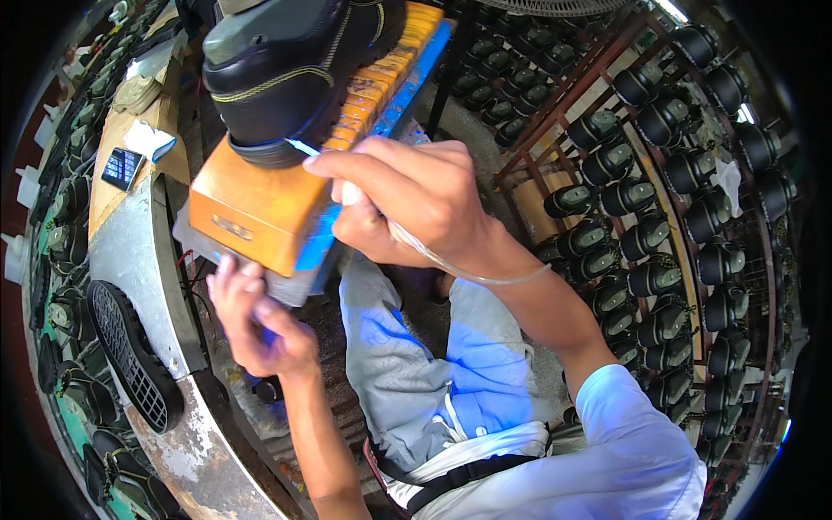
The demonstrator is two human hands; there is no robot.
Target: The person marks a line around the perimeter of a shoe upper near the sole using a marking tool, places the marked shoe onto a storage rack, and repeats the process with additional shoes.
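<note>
Beyond the right hand [407,195], out to its right: long brown racks [598,104] loaded with rows of black shoes [667,117]. Past the left hand [256,321], to its left: a curved grey workbench [130,243], more shoes along its outer rim, and a black shoe sole [130,355] lying tread-up just left of that hand. Further out from the left hand, on a wooden board: a small dark phone-like device [121,167].

Directly above the left hand and left of the right hand: an orange wooden block [260,208] with a blue edge, bearing a black work shoe [286,61] with yellow stitching, sole down.

Right hand clenched around a thin pale tool [303,147], blue-white tip pressed against the shoe's sole edge just beyond the fingertips; a thin clear tube [468,273] trailing from the fist back along the wrist.

Left hand below the block, fingers curled upward, fingertips touching the block's underside; whether gripping or only steadying, cannot tell.
</note>
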